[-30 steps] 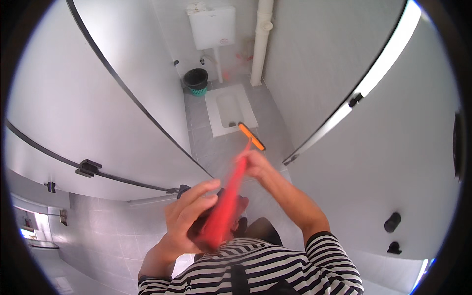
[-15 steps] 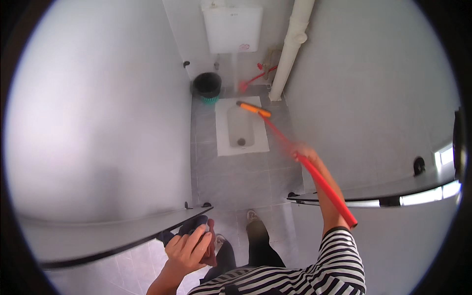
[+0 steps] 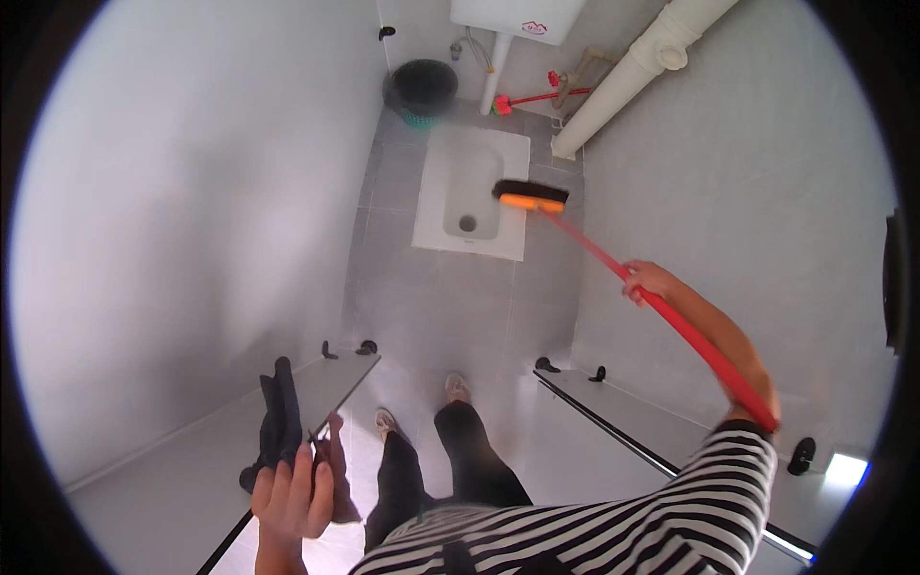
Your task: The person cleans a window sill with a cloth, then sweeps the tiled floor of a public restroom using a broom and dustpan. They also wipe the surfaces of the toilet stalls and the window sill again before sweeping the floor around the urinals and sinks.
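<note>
Right hand is gripping the red handle of a long brush, fingers wrapped closed around it approx. mid-shaft; the handle's near end is running back along the forearm twd the striped sleeve. Brush head, black bristles w/ orange back, is sitting at the far end, touching the right rim of the white squat toilet pan set in the grey tiled floor.

Left hand is resting on the top edge of the stall door at near left, fingers curled over it, w/ a dark cloth hanging over the same edge just beside the hand; can't tell if the fingers are pinching the cloth too.

Far left of the pan a dark waste bin is standing by the wall. Far right, a small red brush is lying near a thick white pipe. White cistern is hanging above the pan.
</note>
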A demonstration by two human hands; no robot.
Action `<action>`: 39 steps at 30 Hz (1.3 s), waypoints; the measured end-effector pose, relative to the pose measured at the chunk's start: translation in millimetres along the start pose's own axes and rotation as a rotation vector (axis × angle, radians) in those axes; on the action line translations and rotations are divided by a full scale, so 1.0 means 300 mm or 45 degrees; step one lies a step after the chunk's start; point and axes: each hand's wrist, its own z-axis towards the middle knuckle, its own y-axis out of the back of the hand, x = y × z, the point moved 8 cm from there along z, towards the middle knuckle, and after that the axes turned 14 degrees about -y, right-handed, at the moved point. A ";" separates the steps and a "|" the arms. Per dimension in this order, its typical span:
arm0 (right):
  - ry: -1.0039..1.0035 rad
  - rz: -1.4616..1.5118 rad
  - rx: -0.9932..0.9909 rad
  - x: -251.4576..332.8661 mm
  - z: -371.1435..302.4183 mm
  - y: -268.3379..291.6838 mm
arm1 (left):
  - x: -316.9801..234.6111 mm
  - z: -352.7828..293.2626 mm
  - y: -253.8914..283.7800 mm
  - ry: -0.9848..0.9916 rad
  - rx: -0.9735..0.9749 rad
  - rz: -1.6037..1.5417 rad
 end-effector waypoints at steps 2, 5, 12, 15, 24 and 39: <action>-0.268 -0.009 0.126 -0.102 -0.197 -0.041 | -0.032 0.002 -0.018 -0.043 0.052 0.037; -0.416 0.042 0.243 -0.148 -0.484 -0.065 | -0.053 0.046 -0.014 -0.072 -0.009 0.092; -0.063 -0.382 0.137 0.102 -0.595 -0.154 | -0.071 0.074 -0.024 -0.028 0.015 0.140; 0.283 -0.519 0.142 0.337 -0.398 -0.236 | -0.083 0.069 -0.004 -0.024 0.005 0.149; 0.429 -0.740 0.112 0.495 0.020 -0.619 | -0.083 0.084 0.053 -0.075 0.074 0.213; -0.200 -1.082 0.181 0.024 -0.684 -0.350 | -0.086 0.110 0.022 -0.087 0.006 0.248</action>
